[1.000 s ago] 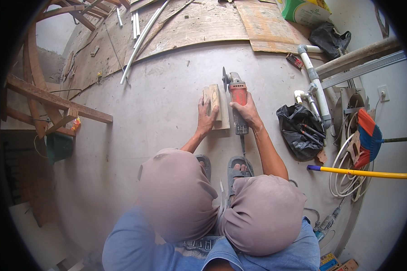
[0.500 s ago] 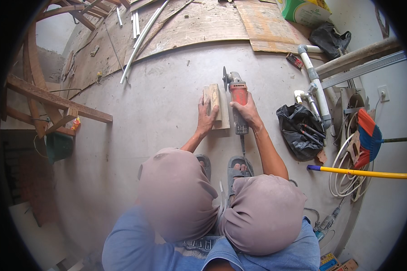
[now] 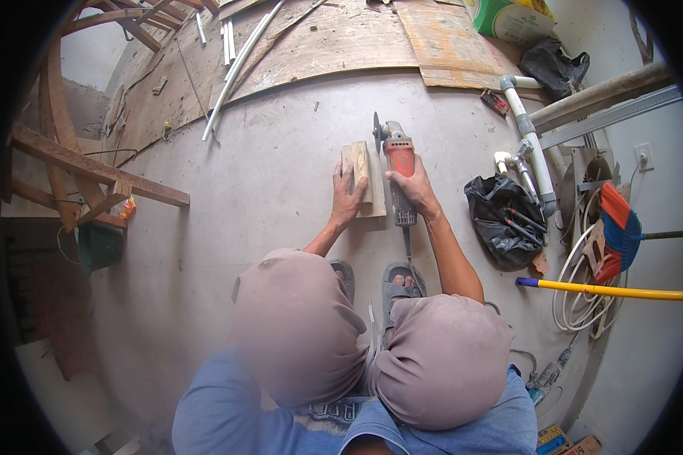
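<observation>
Pale floor (image 3: pixel 243 167) spans the middle of the frame, with flat boards (image 3: pixel 334 45) along the top and a black bag (image 3: pixel 487 208) at right. Just above centre, the left hand (image 3: pixel 347 199), thumb and fingers partly spread, holds wooden pieces (image 3: pixel 363 173). Right beside them, the right hand (image 3: pixel 415 188) is curled around a red angle grinder (image 3: pixel 399 155), its disc toward the top. Below, 2 grey sandals (image 3: pixel 392 291) show.

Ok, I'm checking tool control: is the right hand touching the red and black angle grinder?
Touching: the head view shows the right hand wrapped over the red and black angle grinder, with no gap between.
</observation>
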Motion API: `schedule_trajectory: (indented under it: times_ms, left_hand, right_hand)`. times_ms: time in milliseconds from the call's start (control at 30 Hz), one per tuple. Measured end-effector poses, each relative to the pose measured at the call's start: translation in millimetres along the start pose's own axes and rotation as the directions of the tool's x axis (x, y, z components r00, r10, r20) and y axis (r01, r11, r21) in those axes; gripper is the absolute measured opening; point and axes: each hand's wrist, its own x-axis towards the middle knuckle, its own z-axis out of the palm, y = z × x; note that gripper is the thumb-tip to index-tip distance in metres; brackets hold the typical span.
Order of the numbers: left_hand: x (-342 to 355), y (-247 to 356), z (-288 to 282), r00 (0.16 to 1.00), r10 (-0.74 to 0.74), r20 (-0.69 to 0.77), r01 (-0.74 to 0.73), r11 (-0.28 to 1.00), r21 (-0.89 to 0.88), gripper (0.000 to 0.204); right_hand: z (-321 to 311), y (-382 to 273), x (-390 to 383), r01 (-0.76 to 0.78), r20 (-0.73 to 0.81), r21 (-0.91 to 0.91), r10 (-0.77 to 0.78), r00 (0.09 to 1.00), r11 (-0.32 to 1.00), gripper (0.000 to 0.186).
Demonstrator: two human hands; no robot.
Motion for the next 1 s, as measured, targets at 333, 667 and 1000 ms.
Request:
schedule_trajectory:
  times_ms: [333, 667, 1000]
  left_hand:
    - [-0.7, -0.2, -0.5, 1.0, 0.002, 0.0, -0.002, 1.0, 0.012, 0.07]
    - [-0.3, -0.3, -0.9, 1.0, -0.018, 0.006, 0.018, 1.0, -0.002, 0.072]
    - [-0.2, 3.7, -1.3, 1.0, 0.0, 0.007, -0.001, 1.0, 0.003, 0.072]
  right_hand:
    - [1.0, 1.1, 1.4, -0.004, 0.003, 0.012, 0.004, 1.0, 1.0, 0.073]
    - [2.0, 1.3, 1.3, -0.008, -0.002, 0.018, 0.008, 1.0, 1.0, 0.071]
    - [0.6, 4.0, 2.4, 0.002, -0.007, 0.004, -0.002, 1.0, 1.0, 0.072]
